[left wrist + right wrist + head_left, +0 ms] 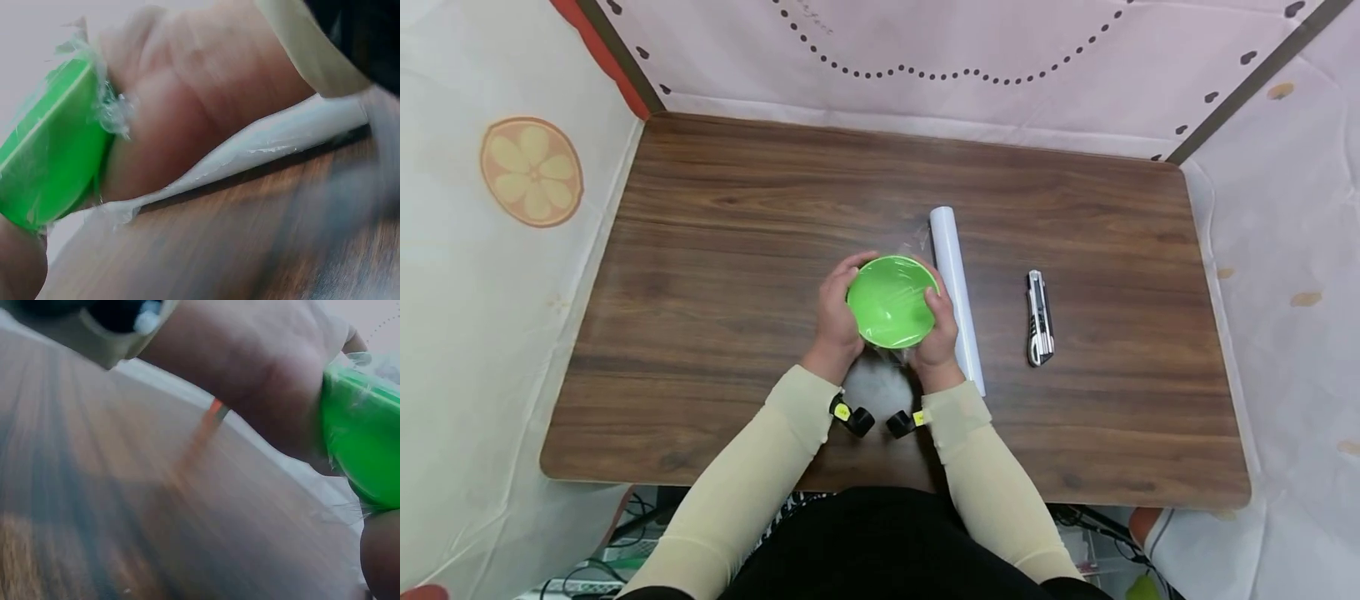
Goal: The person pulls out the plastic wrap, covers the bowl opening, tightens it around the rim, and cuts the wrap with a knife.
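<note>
Both hands hold a green bowl point(891, 302) above the table, one at each side. Clear plastic wrap point(115, 112) is stretched across the bowl's top and bunches in creases at its side. My left hand point(838, 312) grips the left side, thumb near the rim. On the opposite side, my right hand point(938, 337) grips the bowl with its thumb at the rim. The bowl looks tilted in the left wrist view. Fingers under the bowl are mostly hidden.
A long white roll point(957, 292) lies just right of the right hand. Farther right is a utility knife point(1040, 321) on the wooden table point(737, 225). Hanging white sheets point(490, 317) border the table at the back and sides.
</note>
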The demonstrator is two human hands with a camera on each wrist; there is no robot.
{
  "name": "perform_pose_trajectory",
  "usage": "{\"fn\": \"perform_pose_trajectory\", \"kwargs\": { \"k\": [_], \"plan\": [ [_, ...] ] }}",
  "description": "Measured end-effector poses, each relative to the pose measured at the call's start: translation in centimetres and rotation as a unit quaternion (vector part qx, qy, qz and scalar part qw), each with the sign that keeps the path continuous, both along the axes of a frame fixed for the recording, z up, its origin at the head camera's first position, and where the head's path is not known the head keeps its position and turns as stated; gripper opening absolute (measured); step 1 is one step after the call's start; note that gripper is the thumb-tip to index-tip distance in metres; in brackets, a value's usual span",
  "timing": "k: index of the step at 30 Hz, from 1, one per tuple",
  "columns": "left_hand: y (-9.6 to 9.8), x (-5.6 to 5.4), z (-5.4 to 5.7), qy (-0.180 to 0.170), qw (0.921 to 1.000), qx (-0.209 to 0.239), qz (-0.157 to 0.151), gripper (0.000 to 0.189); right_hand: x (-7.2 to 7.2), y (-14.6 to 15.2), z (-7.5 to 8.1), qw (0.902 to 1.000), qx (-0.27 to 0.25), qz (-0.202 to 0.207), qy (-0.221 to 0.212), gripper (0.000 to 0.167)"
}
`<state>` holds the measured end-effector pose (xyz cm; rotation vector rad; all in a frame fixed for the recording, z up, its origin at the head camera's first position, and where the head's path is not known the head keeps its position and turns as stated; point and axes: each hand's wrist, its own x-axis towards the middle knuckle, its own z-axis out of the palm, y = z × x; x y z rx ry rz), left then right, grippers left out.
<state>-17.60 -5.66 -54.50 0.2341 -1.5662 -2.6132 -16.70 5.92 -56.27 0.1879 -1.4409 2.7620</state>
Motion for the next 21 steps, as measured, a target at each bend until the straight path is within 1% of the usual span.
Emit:
{"fn": "perform_pose_trajectory", "kwargs": {
  "k": [4, 7, 9, 11, 14, 16, 18, 20, 21],
  "plan": [
    [0.1, 0.6, 0.4, 0.038, 0.9976, -0.040, -0.042, 0.045, 0.3, 0.4, 0.8, 1.0000, 0.000, 0.001, -0.008, 0.043],
    [0.1, 1.1, 0.6, 0.060, 0.9931, -0.070, -0.071, 0.048, 0.6, 0.7, 1.3, 0.9999, -0.008, -0.004, -0.013, 0.034],
    [0.1, 1.4, 0.6, 0.072, 0.9908, -0.074, -0.088, 0.049, 0.9, 1.0, 1.6, 0.9998, -0.011, -0.006, -0.014, 0.029],
    [0.2, 1.6, 0.7, 0.084, 0.9887, -0.073, -0.101, 0.051, 1.0, 1.1, 2.1, 0.9999, -0.017, -0.003, -0.004, 0.028],
    [0.4, 1.9, 0.8, 0.091, 0.9882, -0.059, -0.108, 0.054, 1.0, 1.3, 2.6, 0.9996, -0.018, 0.011, 0.020, 0.031],
    [0.5, 2.1, 0.8, 0.082, 0.9899, -0.037, -0.110, 0.056, 1.0, 1.4, 2.7, 0.9992, -0.013, 0.014, 0.036, 0.032],
    [0.7, 2.1, 1.0, 0.059, 0.9917, -0.001, -0.114, 0.057, 0.8, 1.4, 2.6, 0.9986, 0.000, 0.007, 0.052, 0.033],
    [0.8, 2.1, 0.9, 0.014, 0.9919, 0.038, -0.120, 0.054, 0.5, 1.5, 2.2, 0.9959, 0.037, -0.025, 0.079, 0.034],
    [0.8, 2.1, 1.0, -0.006, 0.9907, 0.057, -0.124, 0.051, 0.2, 1.5, 1.9, 0.9921, 0.062, -0.046, 0.099, 0.037]
  ]
}}
